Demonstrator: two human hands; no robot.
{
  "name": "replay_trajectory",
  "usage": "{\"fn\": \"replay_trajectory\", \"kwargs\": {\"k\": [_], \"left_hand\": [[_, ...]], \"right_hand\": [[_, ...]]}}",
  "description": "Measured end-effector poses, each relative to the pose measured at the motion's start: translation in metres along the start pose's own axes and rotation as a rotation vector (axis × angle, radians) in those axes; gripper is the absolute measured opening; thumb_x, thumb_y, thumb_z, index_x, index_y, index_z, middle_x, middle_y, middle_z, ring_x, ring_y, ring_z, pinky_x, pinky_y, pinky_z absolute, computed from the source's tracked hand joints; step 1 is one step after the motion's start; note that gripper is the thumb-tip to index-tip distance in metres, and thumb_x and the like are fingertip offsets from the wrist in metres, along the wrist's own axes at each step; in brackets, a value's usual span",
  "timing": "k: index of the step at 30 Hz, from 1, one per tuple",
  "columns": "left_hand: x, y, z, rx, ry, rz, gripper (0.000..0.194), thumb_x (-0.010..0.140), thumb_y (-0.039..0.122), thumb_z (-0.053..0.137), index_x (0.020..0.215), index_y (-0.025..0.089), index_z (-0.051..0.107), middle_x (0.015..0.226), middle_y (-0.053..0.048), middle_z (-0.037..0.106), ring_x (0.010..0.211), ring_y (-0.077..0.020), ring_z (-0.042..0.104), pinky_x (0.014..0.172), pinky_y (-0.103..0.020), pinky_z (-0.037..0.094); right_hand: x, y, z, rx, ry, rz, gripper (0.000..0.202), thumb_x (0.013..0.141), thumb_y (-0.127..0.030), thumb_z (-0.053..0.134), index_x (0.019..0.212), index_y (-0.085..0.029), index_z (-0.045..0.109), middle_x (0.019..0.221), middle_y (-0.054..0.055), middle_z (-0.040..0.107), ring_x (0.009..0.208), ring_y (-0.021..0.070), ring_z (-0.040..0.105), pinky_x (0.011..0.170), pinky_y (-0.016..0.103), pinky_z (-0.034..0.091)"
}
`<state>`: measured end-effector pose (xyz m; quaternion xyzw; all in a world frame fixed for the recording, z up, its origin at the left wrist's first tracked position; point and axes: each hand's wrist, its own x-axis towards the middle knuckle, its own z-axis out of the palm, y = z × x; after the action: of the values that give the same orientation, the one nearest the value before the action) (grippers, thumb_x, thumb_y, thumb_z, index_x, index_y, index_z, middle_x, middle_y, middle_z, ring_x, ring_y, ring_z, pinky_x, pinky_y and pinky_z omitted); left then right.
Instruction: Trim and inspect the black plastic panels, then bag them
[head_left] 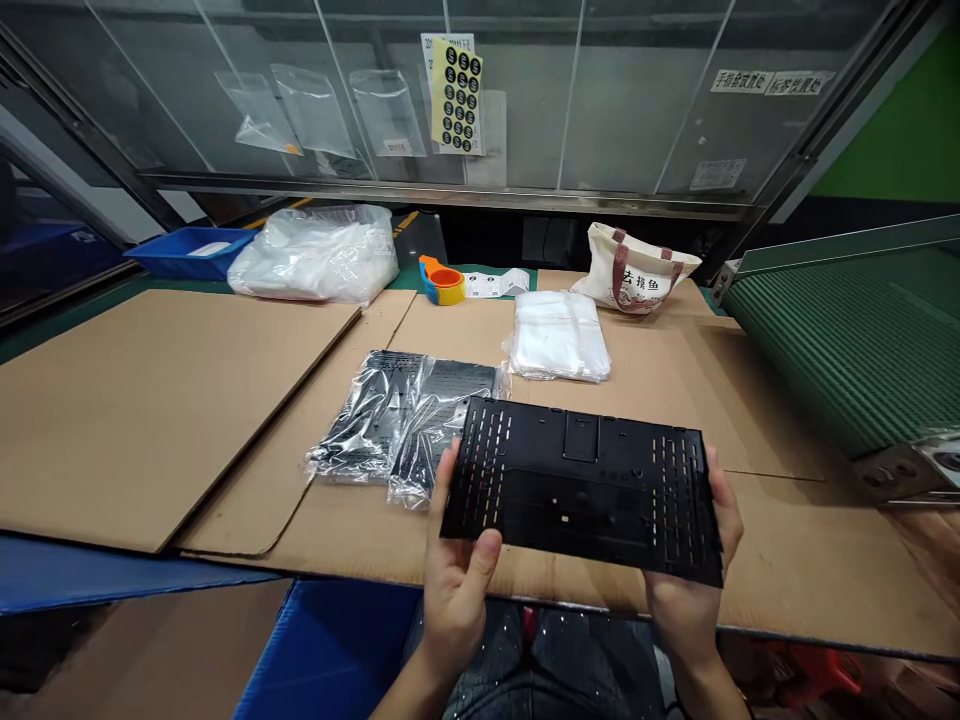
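Observation:
A flat black plastic panel (585, 490) with rows of slots at both ends is held up above the table's front edge, tilted toward me. My left hand (457, 580) grips its left end, thumb on the near edge and fingers behind. My right hand (694, 590) is closed around the right end, its fingers partly hidden by the panel. Behind and left of it, similar black panels in clear plastic bags (397, 420) lie overlapping on the cardboard. A stack of clear plastic bags (561, 337) lies farther back, beyond the held panel.
A cardboard sheet (165, 400) covers the left side. At the back stand a blue tray (191, 250), a large plastic-wrapped bundle (319, 252), a label roll in a colored holder (444, 283) and a cloth bag (634, 270). A green ribbed conveyor (855, 340) borders the right.

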<state>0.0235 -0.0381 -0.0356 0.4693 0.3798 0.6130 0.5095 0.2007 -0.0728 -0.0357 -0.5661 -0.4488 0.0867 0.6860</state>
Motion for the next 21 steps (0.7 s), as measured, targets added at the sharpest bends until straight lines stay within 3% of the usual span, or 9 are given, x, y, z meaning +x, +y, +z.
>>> {"fn": "replay_trajectory", "kwargs": {"k": [12, 21], "left_hand": [[0.000, -0.003, -0.001, 0.029, 0.019, -0.044, 0.063, 0.090, 0.032, 0.059, 0.148, 0.032, 0.035, 0.158, -0.001, 0.030, 0.147, -0.0250, 0.022, 0.121, -0.039, 0.018], [0.006, 0.013, 0.008, 0.021, 0.045, -0.049, 0.061, 0.090, 0.036, 0.060, 0.146, 0.030, 0.038, 0.154, -0.002, 0.038, 0.145, -0.0242, 0.026, 0.120, -0.034, 0.022]], "right_hand": [[0.000, -0.007, 0.002, -0.020, 0.003, 0.012, 0.077, 0.078, -0.024, 0.072, 0.146, -0.033, 0.036, 0.157, 0.002, 0.029, 0.146, 0.0292, 0.022, 0.119, 0.058, 0.009], [0.000, -0.010, -0.001, -0.044, -0.054, 0.006, 0.075, 0.079, -0.023, 0.071, 0.145, -0.033, 0.037, 0.156, 0.003, 0.032, 0.144, 0.0295, 0.027, 0.119, 0.059, 0.013]]}}
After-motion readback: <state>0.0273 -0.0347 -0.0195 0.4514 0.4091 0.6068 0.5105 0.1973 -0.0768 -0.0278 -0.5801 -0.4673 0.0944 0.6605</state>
